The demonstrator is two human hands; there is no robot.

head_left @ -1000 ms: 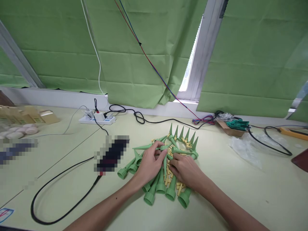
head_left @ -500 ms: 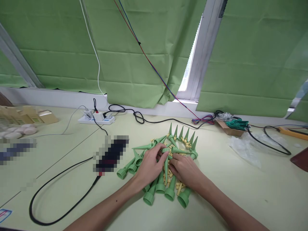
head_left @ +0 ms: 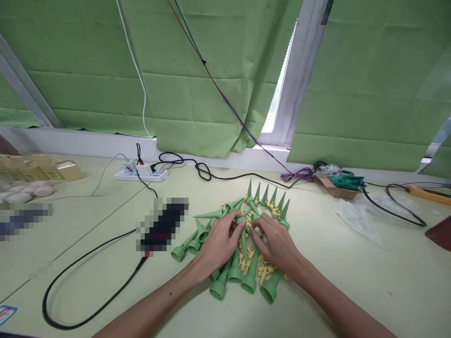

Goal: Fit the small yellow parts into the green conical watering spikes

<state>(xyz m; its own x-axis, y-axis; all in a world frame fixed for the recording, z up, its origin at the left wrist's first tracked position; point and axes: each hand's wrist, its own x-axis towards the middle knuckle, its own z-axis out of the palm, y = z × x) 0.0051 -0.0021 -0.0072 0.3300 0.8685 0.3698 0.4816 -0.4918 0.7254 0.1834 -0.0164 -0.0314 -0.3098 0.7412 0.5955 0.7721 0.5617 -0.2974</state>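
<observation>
Between thumb and fingers, my left hand point(head_left: 221, 237) grips a green plastic watering spike point(head_left: 244, 240), its tip pointing down toward me. My right hand point(head_left: 276, 237) is close beside it, thumb and fingertips pinched together by the spike's side; what they hold is too small to make out. Beneath and around both hands lies a pile of similar green spikes, one with its open socket point(head_left: 269, 292) facing me. Small yellow plastic pieces point(head_left: 262, 271) are scattered among them. Behind my hands, several spikes point(head_left: 266, 193) stand upright in a curved row with yellow pieces near their bases.
A blurred dark object point(head_left: 165, 225) with a black cable lies to the left. At the back are a white power strip point(head_left: 141, 174) and cables. Right of the pile are a cardboard box point(head_left: 336, 188) and clear plastic bags point(head_left: 355, 218). Cream boxes point(head_left: 45, 168) stand far left.
My right hand has risen slightly from the yellow pieces, its fingertips now pinched nearer the held spike. My left hand and its spike stay nearly in place.
</observation>
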